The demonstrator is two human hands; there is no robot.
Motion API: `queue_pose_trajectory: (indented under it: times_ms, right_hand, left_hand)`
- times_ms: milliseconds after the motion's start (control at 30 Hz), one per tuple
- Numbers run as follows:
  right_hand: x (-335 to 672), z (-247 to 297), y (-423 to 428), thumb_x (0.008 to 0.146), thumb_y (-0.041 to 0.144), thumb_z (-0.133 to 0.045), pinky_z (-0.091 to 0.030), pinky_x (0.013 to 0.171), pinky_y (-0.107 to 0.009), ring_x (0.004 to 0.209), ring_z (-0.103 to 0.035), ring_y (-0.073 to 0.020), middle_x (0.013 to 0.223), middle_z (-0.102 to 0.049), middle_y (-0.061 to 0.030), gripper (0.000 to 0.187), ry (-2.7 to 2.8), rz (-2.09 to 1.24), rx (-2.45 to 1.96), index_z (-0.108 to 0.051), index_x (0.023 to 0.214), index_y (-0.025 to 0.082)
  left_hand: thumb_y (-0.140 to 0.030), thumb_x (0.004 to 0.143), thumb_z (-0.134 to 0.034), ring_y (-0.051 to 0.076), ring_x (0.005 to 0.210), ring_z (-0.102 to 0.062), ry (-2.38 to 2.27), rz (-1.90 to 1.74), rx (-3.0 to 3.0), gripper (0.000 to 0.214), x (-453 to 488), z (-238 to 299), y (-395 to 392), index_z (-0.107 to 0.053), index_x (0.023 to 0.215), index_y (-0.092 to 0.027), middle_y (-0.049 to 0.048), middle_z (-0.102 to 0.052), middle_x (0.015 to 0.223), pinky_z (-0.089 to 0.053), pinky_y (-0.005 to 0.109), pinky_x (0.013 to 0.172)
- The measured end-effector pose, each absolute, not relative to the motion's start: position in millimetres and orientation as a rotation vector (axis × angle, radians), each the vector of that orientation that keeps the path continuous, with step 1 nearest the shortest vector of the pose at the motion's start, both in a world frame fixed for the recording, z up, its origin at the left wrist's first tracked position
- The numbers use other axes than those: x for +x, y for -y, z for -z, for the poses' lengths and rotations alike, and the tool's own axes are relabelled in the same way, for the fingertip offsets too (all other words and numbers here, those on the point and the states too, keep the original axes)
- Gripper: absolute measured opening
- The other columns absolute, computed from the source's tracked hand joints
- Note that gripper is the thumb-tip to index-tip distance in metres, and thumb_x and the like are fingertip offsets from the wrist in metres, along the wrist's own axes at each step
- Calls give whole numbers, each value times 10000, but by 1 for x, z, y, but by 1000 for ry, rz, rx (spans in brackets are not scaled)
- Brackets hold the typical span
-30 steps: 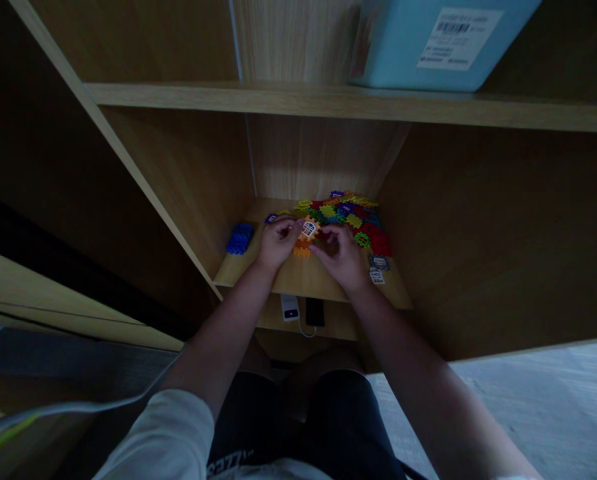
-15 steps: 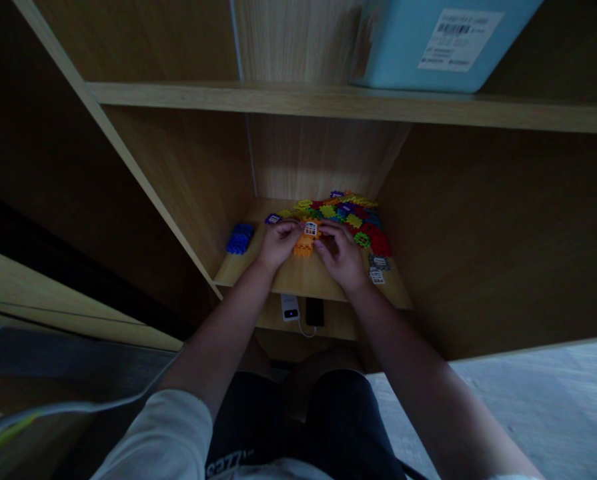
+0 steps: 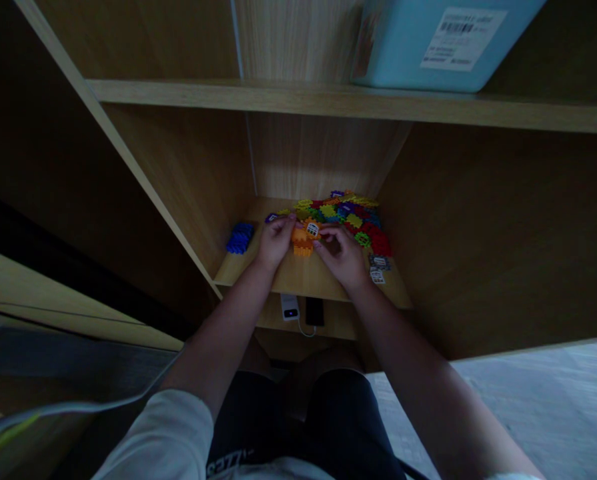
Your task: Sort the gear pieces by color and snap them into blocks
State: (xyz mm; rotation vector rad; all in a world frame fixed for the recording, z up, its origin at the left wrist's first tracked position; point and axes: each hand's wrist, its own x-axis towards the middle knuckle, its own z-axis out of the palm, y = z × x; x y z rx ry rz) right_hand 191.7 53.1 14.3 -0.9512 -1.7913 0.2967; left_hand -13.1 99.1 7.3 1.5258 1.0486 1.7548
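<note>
My right hand (image 3: pixel 344 253) pinches an orange interlocking toy tile with a white window insert (image 3: pixel 313 229), held tilted over the shelf. Against its left side is another orange toy tile (image 3: pixel 299 235), with the fingers of my left hand (image 3: pixel 275 241) closed on its edge. Whether the two are joined I cannot tell. Just below them stands a stack of orange tiles (image 3: pixel 303 251). Behind my hands lies a heap of mixed coloured tiles (image 3: pixel 328 211). My left fingers partly cover a purple window tile (image 3: pixel 271 218).
Blue tiles (image 3: pixel 239 238) are stacked at the left wall, red tiles (image 3: pixel 378 240) at the right. A grey tile (image 3: pixel 379 262) and a white window insert (image 3: pixel 377 277) lie near the right front. A power bank (image 3: pixel 289 307) and a black phone (image 3: pixel 315 311) sit below. Overhead is a blue bin (image 3: pixel 428 53).
The window tile has turned and shifted slightly right. My left hand has moved a little left off it, and more of the orange tile beside it shows.
</note>
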Motion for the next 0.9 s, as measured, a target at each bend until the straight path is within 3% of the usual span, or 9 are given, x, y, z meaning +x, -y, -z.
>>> queue_pose_trajectory:
  times_ms: [67, 200, 900]
  right_hand:
    - [192, -13, -55, 1019, 474, -711, -605, 938, -459, 970, -699, -257, 1243, -772, -76, 202, 1788, -295, -938, -694, 1119, 299]
    - [192, -4, -62, 1004, 477, -728, -599, 907, -444, 932, -692, -251, 1175, -786, -61, 200, 1792, -318, -931, -706, 1090, 297]
    - [193, 11, -75, 1016, 463, -703, -572, 1020, -486, 1099, -732, -284, 1146, -809, -57, 186, 1943, -354, -951, -722, 1106, 302]
  left_hand:
    - [-608, 999, -691, 237, 955, -754, -1062, -1777, 1503, 443, -15, -7, -100, -824, 777, -249, 50, -819, 905, -582, 392, 974]
    - [-525, 1040, -648, 229, 968, -747, -1123, -1856, 1447, 377, -19, -4, -104, -833, 861, -249, 45, -816, 969, -570, 377, 964]
    - [-387, 1050, -595, 240, 1081, -754, -1210, -1977, 1421, 313, -23, 2, -112, -824, 908, -229, 69, -830, 1059, -556, 409, 1087]
